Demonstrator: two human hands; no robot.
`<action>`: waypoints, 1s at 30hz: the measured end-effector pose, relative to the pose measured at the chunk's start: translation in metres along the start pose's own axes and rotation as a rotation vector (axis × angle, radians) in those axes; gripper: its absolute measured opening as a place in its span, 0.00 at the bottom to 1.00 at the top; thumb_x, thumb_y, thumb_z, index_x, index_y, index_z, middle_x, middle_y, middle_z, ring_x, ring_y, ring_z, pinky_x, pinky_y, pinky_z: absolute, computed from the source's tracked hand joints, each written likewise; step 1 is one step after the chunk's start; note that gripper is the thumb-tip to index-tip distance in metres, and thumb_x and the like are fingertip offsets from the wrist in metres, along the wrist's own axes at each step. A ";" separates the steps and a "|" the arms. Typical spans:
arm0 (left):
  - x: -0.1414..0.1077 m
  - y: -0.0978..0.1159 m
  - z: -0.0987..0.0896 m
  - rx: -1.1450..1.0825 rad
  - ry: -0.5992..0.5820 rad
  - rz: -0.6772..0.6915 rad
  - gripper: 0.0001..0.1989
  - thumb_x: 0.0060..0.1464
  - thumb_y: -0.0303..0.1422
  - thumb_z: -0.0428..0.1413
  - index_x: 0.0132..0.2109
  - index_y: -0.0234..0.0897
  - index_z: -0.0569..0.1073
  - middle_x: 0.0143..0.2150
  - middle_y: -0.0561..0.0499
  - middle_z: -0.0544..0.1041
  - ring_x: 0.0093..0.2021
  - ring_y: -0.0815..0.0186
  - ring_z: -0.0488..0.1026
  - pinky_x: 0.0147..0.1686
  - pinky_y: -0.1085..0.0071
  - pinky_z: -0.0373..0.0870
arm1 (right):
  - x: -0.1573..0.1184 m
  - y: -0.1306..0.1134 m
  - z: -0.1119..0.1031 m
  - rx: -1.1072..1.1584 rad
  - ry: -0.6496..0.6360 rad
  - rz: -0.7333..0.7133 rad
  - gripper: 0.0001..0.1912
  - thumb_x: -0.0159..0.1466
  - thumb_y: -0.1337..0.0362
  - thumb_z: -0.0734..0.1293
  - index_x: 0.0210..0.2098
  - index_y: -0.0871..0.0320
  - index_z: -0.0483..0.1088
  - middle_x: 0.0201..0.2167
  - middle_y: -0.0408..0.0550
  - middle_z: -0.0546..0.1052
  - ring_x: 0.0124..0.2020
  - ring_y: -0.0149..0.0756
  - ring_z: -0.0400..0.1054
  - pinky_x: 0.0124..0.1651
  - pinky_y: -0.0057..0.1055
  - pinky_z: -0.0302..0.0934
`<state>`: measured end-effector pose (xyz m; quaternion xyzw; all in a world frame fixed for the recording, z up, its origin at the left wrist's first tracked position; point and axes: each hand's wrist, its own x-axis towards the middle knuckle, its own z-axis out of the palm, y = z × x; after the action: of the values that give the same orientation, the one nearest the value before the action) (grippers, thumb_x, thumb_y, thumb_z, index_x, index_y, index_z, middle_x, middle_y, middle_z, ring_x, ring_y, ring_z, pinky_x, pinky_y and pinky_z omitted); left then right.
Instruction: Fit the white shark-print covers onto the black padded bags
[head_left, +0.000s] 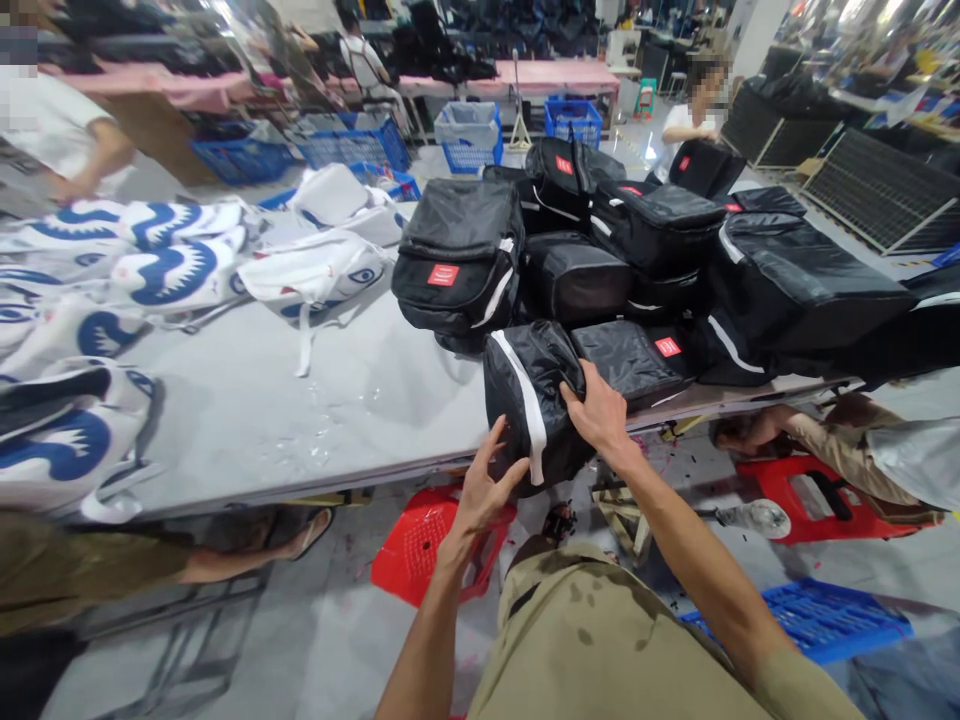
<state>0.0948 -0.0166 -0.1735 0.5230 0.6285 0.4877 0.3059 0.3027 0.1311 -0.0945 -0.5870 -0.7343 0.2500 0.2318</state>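
Note:
A black bag (555, 400) with a white zipper strip rests at the table's front edge, between my hands. My right hand (598, 408) grips its upper right side, fingers bent over the black fabric. At the bag's lower left, my left hand (487, 485) has its thumb and fingers spread and holds nothing. Just behind lies another black bag (626, 355) with a red label. A larger black bag (457, 260), also red-labelled, stands further back on the left.
More black bags (802, 280) are piled on the right of the table (360, 400). White and blue bags (176, 265) lie at the left. A red stool (412, 545) and a blue crate (817, 615) are below. People sit or stand on both sides.

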 end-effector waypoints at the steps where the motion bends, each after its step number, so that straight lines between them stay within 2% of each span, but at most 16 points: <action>1: 0.001 0.004 -0.002 -0.022 0.058 -0.014 0.40 0.69 0.47 0.65 0.80 0.39 0.64 0.77 0.37 0.70 0.75 0.52 0.70 0.74 0.52 0.69 | -0.009 0.006 0.002 0.018 0.015 -0.010 0.32 0.78 0.52 0.65 0.77 0.56 0.63 0.69 0.55 0.77 0.66 0.57 0.75 0.66 0.49 0.70; 4: 0.010 0.014 -0.008 -0.052 0.243 -0.062 0.34 0.72 0.49 0.60 0.76 0.37 0.70 0.71 0.36 0.75 0.70 0.52 0.75 0.73 0.51 0.70 | -0.040 0.027 0.011 0.072 0.055 -0.045 0.32 0.78 0.52 0.64 0.77 0.57 0.64 0.71 0.55 0.75 0.67 0.54 0.75 0.67 0.47 0.70; 6: 0.017 0.020 -0.011 -0.053 0.311 -0.081 0.32 0.72 0.50 0.60 0.74 0.36 0.72 0.70 0.36 0.76 0.69 0.53 0.76 0.72 0.51 0.70 | -0.062 0.040 0.018 0.090 0.084 -0.085 0.32 0.78 0.51 0.63 0.76 0.57 0.65 0.71 0.55 0.75 0.67 0.52 0.76 0.65 0.45 0.72; 10: 0.032 0.033 -0.018 0.017 0.352 -0.075 0.30 0.74 0.52 0.56 0.71 0.39 0.74 0.71 0.39 0.76 0.69 0.54 0.75 0.71 0.53 0.70 | -0.099 0.057 0.032 0.079 0.108 -0.220 0.30 0.79 0.51 0.62 0.76 0.57 0.66 0.68 0.57 0.77 0.64 0.49 0.78 0.60 0.42 0.75; 14: 0.038 0.034 -0.027 0.235 0.375 0.074 0.23 0.75 0.50 0.52 0.58 0.38 0.81 0.64 0.39 0.80 0.69 0.52 0.73 0.73 0.50 0.64 | -0.119 0.070 0.040 0.078 0.141 -0.310 0.29 0.80 0.54 0.63 0.76 0.57 0.65 0.66 0.56 0.79 0.61 0.47 0.80 0.59 0.40 0.76; 17: 0.035 0.029 -0.032 0.200 0.286 0.082 0.20 0.74 0.49 0.53 0.54 0.38 0.79 0.66 0.40 0.78 0.70 0.53 0.72 0.72 0.53 0.64 | -0.123 0.081 0.039 0.071 0.169 -0.274 0.27 0.80 0.54 0.64 0.74 0.56 0.67 0.65 0.55 0.80 0.61 0.46 0.80 0.59 0.39 0.76; 20: 0.032 0.030 -0.036 0.152 0.183 0.061 0.19 0.74 0.50 0.52 0.51 0.39 0.77 0.59 0.41 0.81 0.63 0.55 0.76 0.66 0.57 0.70 | -0.120 0.087 0.036 0.052 0.181 -0.263 0.26 0.79 0.55 0.64 0.73 0.54 0.68 0.65 0.53 0.80 0.61 0.45 0.80 0.58 0.38 0.76; 24: 0.040 0.042 -0.049 0.355 0.035 0.140 0.22 0.72 0.53 0.54 0.48 0.40 0.80 0.49 0.44 0.83 0.53 0.54 0.78 0.59 0.55 0.69 | -0.113 0.083 0.031 0.035 0.218 -0.227 0.25 0.78 0.56 0.65 0.73 0.52 0.69 0.64 0.50 0.81 0.59 0.45 0.81 0.54 0.38 0.76; 27: 0.051 0.051 -0.059 0.515 -0.118 0.224 0.25 0.65 0.59 0.62 0.46 0.40 0.81 0.43 0.46 0.84 0.47 0.53 0.78 0.62 0.51 0.65 | -0.104 0.079 0.028 0.052 0.206 -0.192 0.26 0.77 0.58 0.66 0.72 0.51 0.70 0.64 0.48 0.81 0.60 0.44 0.80 0.57 0.38 0.74; 30: 0.063 0.055 -0.056 0.499 -0.251 0.156 0.31 0.56 0.63 0.67 0.46 0.39 0.80 0.42 0.46 0.83 0.43 0.54 0.76 0.57 0.55 0.69 | -0.091 0.084 0.024 0.048 0.200 -0.143 0.26 0.76 0.59 0.66 0.72 0.49 0.71 0.64 0.47 0.81 0.59 0.45 0.80 0.57 0.39 0.73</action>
<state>0.0474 0.0256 -0.0956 0.6853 0.6441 0.2713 0.2046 0.3688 0.0559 -0.1711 -0.5495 -0.7412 0.1909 0.3351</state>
